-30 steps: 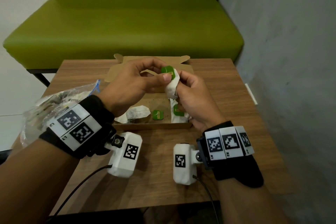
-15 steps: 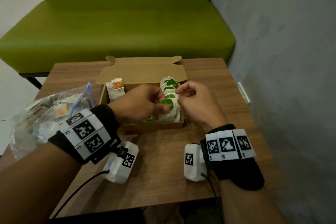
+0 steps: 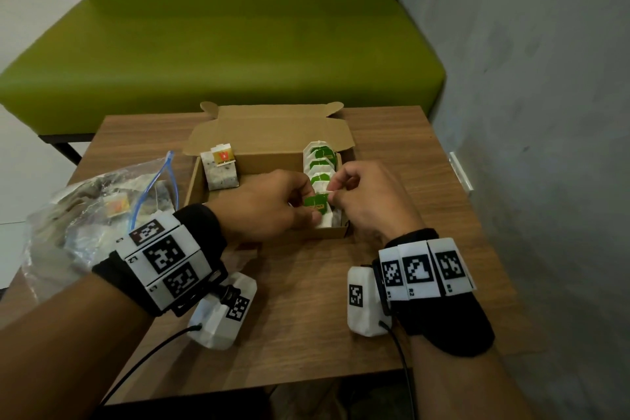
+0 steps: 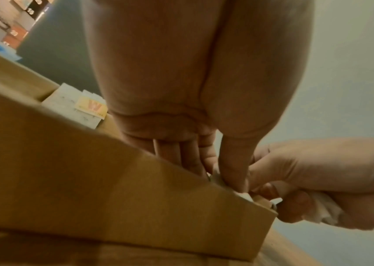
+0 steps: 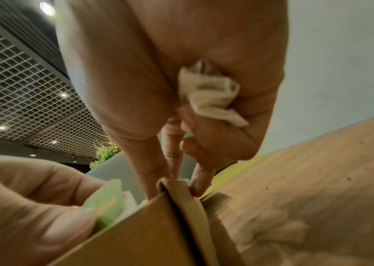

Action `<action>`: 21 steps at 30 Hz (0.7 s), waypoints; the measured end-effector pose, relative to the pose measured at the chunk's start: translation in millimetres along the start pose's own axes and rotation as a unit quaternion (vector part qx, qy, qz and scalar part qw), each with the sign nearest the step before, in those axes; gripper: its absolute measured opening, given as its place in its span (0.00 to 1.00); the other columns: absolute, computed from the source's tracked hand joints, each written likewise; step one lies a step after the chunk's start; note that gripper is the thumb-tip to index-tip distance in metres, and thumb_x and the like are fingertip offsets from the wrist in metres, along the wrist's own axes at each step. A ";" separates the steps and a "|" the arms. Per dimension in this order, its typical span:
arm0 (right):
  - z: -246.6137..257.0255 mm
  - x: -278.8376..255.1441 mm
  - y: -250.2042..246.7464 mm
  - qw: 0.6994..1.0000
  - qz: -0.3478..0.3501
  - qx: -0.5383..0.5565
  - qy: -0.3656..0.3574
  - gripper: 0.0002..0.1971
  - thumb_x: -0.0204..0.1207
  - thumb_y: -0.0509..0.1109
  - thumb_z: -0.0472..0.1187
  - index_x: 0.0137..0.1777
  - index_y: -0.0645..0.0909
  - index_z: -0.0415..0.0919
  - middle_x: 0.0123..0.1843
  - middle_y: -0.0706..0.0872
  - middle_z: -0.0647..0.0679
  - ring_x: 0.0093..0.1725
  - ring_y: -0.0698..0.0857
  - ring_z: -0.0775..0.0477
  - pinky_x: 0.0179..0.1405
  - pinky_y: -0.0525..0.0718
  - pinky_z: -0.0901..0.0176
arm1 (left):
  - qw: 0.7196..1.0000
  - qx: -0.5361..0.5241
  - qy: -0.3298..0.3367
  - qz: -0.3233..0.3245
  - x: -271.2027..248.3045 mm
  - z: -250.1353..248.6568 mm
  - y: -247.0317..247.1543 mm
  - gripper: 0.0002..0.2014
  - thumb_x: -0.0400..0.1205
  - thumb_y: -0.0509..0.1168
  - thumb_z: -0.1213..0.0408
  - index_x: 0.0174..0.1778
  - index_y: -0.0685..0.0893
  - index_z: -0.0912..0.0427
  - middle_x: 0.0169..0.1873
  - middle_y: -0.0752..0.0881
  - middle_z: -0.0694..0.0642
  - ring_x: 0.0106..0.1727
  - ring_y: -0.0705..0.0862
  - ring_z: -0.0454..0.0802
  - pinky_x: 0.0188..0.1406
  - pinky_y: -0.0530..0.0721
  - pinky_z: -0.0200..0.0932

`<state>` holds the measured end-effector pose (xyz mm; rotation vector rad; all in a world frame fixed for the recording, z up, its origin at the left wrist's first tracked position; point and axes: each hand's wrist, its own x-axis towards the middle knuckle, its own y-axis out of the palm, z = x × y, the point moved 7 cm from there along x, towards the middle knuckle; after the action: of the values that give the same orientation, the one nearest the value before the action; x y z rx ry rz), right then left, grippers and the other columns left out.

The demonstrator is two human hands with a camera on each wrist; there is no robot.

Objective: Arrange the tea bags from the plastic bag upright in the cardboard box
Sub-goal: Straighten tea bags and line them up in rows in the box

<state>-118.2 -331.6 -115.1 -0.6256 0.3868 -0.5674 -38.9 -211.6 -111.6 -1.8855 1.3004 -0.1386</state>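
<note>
An open cardboard box (image 3: pixel 197 181) lies on the wooden table. A row of green-tagged tea bags (image 3: pixel 320 160) stands upright along its right side. A yellow-tagged tea bag (image 3: pixel 221 170) stands in the back left corner. My left hand (image 3: pixel 305 211) pinches the front green-tagged tea bag (image 3: pixel 317 203) by its tag (image 5: pixel 108 199) at the box's front right corner. My right hand (image 3: pixel 335 193) touches the top of that bag with thumb and forefinger. Its curled outer fingers hold a crumpled white tea bag (image 5: pixel 211 93) in the palm. The plastic bag (image 3: pixel 85 215) lies to the left.
The table (image 3: pixel 306 300) stands against a green bench (image 3: pixel 221 44), and a grey wall (image 3: pixel 528 112) runs close along its right edge. The box lid (image 3: pixel 272 133) is folded back towards the bench. Cables trail from both wrist cameras over the near edge.
Both hands came down from above the box to its front right corner with the green-tagged tea bag. In the last half second they have hardly moved.
</note>
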 end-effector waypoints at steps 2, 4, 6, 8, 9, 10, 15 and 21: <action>-0.1 0.6 -0.3 1.000 0.000 0.008 0.003 0.05 0.78 0.77 0.41 0.45 0.87 0.53 0.54 0.85 0.55 0.54 0.84 0.53 0.50 0.88 0.53 | 1.000 0.004 0.003 0.011 -1.0 1.1 1.9 0.10 0.77 0.74 0.50 0.51 0.84 0.46 0.48 0.89 0.46 0.50 0.87 0.46 0.56 0.86 0.53; 0.2 0.8 -0.9 1.000 0.000 0.016 0.000 0.04 0.79 0.77 0.41 0.46 0.87 0.52 0.52 0.85 0.55 0.54 0.83 0.55 0.47 0.86 0.57 | 1.000 -0.005 0.001 0.017 -1.7 3.5 2.3 0.10 0.76 0.75 0.49 0.50 0.85 0.44 0.49 0.90 0.45 0.51 0.87 0.46 0.58 0.86 0.56; 0.9 0.8 -1.1 1.000 -0.002 0.022 -0.007 0.03 0.79 0.76 0.40 0.48 0.87 0.50 0.50 0.85 0.56 0.51 0.82 0.57 0.43 0.82 0.62 | 1.000 -0.006 -0.001 0.016 -0.9 5.4 1.3 0.07 0.78 0.74 0.50 0.49 0.86 0.44 0.49 0.90 0.46 0.51 0.88 0.47 0.58 0.85 0.58; 1.8 0.9 -0.7 1.000 0.000 0.028 -0.012 0.02 0.79 0.76 0.40 0.48 0.87 0.49 0.49 0.85 0.56 0.49 0.81 0.58 0.39 0.79 0.65 | 1.000 -0.003 -0.003 0.008 0.6 6.4 -0.5 0.04 0.79 0.73 0.53 0.48 0.87 0.45 0.47 0.90 0.46 0.50 0.87 0.46 0.57 0.86 0.57; 2.0 0.6 -0.5 0.999 0.003 0.031 -0.013 0.02 0.79 0.76 0.40 0.48 0.87 0.49 0.48 0.84 0.57 0.47 0.81 0.59 0.38 0.78 0.66 | 1.000 0.002 -0.003 0.003 1.6 6.2 -0.9 0.03 0.80 0.73 0.54 0.47 0.87 0.45 0.46 0.89 0.46 0.49 0.87 0.45 0.56 0.86 0.55; 2.0 0.5 -0.3 0.999 0.005 0.033 -0.012 0.02 0.80 0.75 0.40 0.48 0.86 0.49 0.47 0.84 0.57 0.46 0.81 0.60 0.37 0.77 0.66 | 1.000 0.015 -0.002 -0.003 2.8 5.4 -1.4 0.02 0.80 0.73 0.54 0.45 0.86 0.44 0.46 0.89 0.46 0.48 0.87 0.45 0.54 0.86 0.53; 1.8 0.8 -0.7 0.999 -0.001 0.043 -0.007 0.03 0.81 0.74 0.40 0.48 0.85 0.50 0.47 0.84 0.57 0.46 0.81 0.60 0.41 0.82 0.61 | 0.996 0.066 0.019 -0.056 7.1 -5.8 -1.9 0.04 0.79 0.73 0.52 0.43 0.84 0.41 0.45 0.88 0.46 0.44 0.85 0.42 0.46 0.86 0.48; 0.6 1.3 -3.0 0.999 -0.007 0.054 -0.005 0.03 0.80 0.74 0.40 0.47 0.85 0.50 0.43 0.82 0.58 0.44 0.80 0.61 0.40 0.81 0.62 | 0.997 0.040 -0.005 -0.060 -0.1 -1.4 -6.7 0.15 0.73 0.77 0.48 0.51 0.83 0.44 0.46 0.86 0.43 0.46 0.85 0.40 0.44 0.84 0.42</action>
<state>-118.0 -334.1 -112.9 -0.5270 0.3407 -0.5936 -34.7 -211.5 -106.1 -1.8929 1.1567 -0.2401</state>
